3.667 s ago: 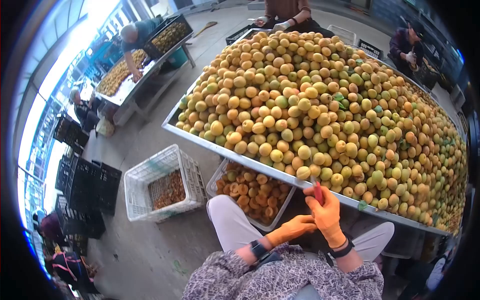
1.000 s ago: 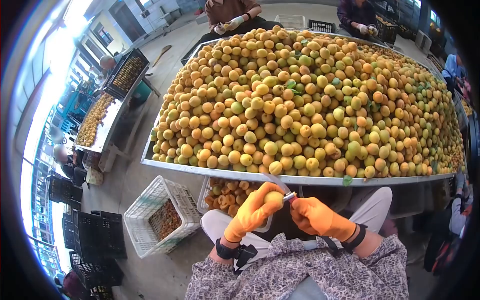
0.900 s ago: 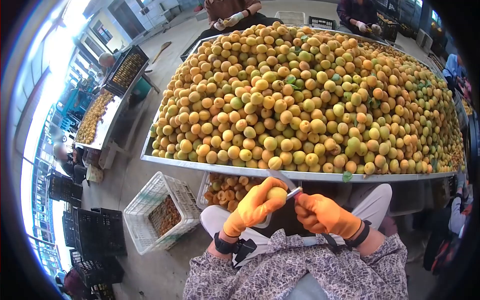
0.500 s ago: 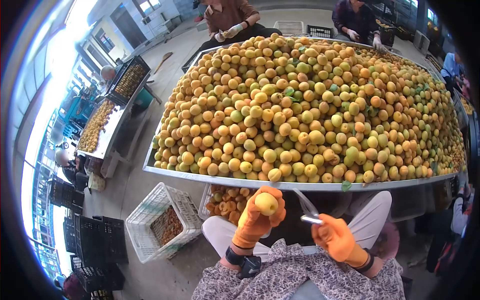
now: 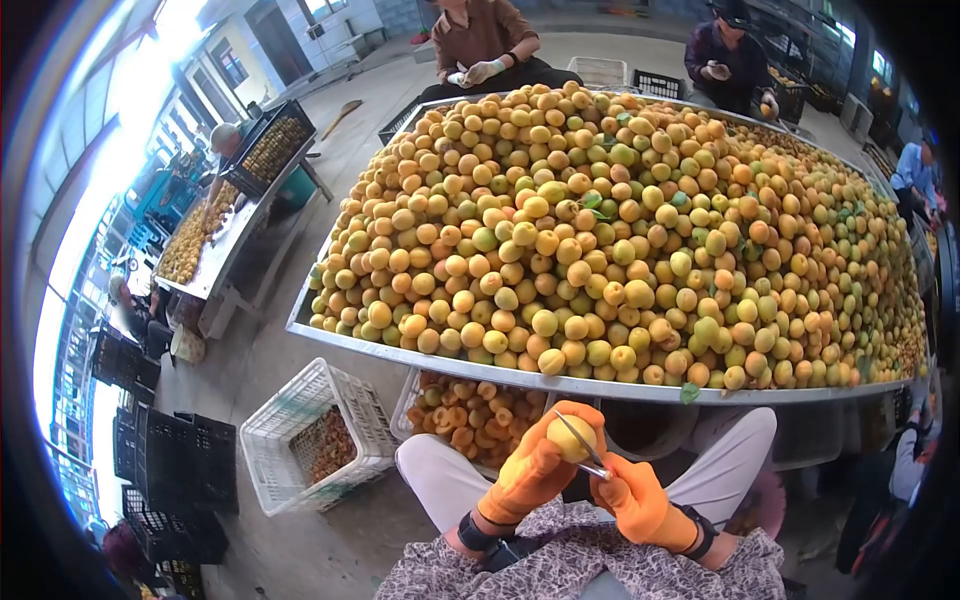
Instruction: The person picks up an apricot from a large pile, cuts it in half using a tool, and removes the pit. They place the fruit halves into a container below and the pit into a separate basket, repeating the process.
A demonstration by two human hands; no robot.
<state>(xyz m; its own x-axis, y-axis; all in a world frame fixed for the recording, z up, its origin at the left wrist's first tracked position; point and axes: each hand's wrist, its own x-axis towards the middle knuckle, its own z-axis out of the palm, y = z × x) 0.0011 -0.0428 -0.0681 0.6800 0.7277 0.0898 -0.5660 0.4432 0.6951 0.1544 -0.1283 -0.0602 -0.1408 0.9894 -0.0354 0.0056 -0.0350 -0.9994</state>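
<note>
In orange gloves, my left hand (image 5: 535,465) is closed around a yellow apricot (image 5: 571,438), just below the near edge of the table. My right hand (image 5: 640,503) grips a knife (image 5: 594,470) whose blade lies up against the apricot's face. Both hands are close together above my lap. In front of them is a metal-edged table (image 5: 450,364) heaped with apricots (image 5: 600,250). Beneath its edge, a crate holds halved apricots (image 5: 475,412).
At the lower left a white crate (image 5: 290,440) contains brown pits (image 5: 325,445). Two people sit across the heap, one in a brown shirt (image 5: 485,40). Black crates (image 5: 180,465) are stacked at far left. Another table (image 5: 215,255) holds more fruit.
My right hand has moved left and brought the knife against the apricot. My left hand has shifted a little right and down, keeping hold of the fruit.
</note>
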